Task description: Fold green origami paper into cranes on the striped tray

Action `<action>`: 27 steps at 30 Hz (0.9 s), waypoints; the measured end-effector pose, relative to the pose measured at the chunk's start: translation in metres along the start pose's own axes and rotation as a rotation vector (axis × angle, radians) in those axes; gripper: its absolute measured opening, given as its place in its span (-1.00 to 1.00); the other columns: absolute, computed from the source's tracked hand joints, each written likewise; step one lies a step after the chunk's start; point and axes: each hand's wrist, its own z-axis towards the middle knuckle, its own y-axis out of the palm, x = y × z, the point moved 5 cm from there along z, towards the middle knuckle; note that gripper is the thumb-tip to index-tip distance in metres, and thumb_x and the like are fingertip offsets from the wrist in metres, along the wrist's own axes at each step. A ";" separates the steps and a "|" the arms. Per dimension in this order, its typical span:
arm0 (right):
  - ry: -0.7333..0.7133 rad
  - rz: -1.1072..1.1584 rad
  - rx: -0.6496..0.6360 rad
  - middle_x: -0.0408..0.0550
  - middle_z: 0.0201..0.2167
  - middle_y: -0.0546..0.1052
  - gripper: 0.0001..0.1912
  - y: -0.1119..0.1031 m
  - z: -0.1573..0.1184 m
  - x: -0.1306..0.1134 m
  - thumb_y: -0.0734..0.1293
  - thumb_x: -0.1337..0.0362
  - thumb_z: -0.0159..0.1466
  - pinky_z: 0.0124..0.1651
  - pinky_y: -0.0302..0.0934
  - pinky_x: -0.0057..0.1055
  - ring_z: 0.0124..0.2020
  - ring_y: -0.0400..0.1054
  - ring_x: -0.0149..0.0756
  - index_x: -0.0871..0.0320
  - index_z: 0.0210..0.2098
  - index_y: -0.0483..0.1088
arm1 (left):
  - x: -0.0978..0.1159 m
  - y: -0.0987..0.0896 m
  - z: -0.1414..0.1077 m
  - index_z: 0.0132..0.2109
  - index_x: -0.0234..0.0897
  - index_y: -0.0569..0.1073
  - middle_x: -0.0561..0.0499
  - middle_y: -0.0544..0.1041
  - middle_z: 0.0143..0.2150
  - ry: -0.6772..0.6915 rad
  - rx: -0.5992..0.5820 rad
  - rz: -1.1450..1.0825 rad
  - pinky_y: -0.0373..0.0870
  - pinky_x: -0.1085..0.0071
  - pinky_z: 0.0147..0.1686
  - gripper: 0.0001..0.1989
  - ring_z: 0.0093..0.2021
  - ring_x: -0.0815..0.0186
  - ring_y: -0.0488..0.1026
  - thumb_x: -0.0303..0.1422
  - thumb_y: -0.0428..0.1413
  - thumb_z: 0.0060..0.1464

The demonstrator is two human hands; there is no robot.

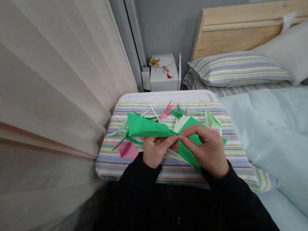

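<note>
A partly folded sheet of bright green origami paper [144, 126] is held between my two hands above the cloth-covered table. My left hand [156, 149] supports it from below, with the thumb pressed near its narrow end. My right hand [208, 147] pinches the narrow tip between thumb and forefinger. Under my right hand lie flat green paper sheets [191, 154]. Around them are folded paper pieces: a pink one [125, 150] at the left, a small pink one [167, 111] and a green one [177, 112] at the back, and a pale green one [212, 121] at the right.
A striped cloth [175, 176] covers most of the white table [169, 95]. To the right is a bed with a pale blue quilt [285, 118] and a striped pillow [241, 70]. A beige curtain [52, 64] hangs close on the left. A white cabinet [164, 79] stands behind.
</note>
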 end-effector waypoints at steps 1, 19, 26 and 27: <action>-0.007 -0.010 -0.006 -0.13 -0.45 0.62 -0.85 0.001 0.000 -0.001 0.46 0.37 0.27 -0.26 0.33 -0.36 -0.38 0.52 -0.28 0.11 -0.43 0.46 | 0.000 -0.001 0.000 -0.40 -0.33 0.62 -0.01 0.61 -0.55 0.005 0.008 0.004 0.58 0.43 -0.61 -0.69 -0.61 0.28 0.56 -0.15 0.42 -0.07; 0.146 0.131 0.174 -0.09 -0.41 0.60 -0.87 0.002 -0.014 0.014 0.47 0.25 0.28 -0.22 0.37 -0.25 -0.34 0.51 -0.21 0.08 -0.37 0.47 | 0.006 -0.005 0.000 -0.45 -0.31 0.61 0.01 0.61 -0.57 0.107 0.146 0.022 0.51 0.51 -0.65 -0.72 -0.66 0.34 0.53 -0.17 0.40 -0.03; 0.324 0.351 0.092 -0.17 -0.45 0.61 -0.78 0.010 -0.023 0.016 0.49 0.24 0.27 -0.27 0.40 -0.34 -0.43 0.52 -0.31 0.11 -0.13 0.45 | 0.006 -0.006 0.000 -0.46 -0.29 0.60 0.02 0.62 -0.56 0.136 0.155 0.076 0.55 0.46 -0.62 -0.70 -0.64 0.31 0.55 -0.14 0.37 0.00; 0.342 0.395 0.082 -0.17 -0.46 0.62 -0.76 0.012 -0.023 0.016 0.50 0.24 0.26 -0.30 0.41 -0.35 -0.46 0.52 -0.32 0.11 -0.13 0.45 | 0.006 -0.005 0.000 -0.46 -0.29 0.60 0.02 0.62 -0.56 0.144 0.152 0.086 0.56 0.44 -0.61 -0.69 -0.64 0.30 0.55 -0.13 0.37 0.00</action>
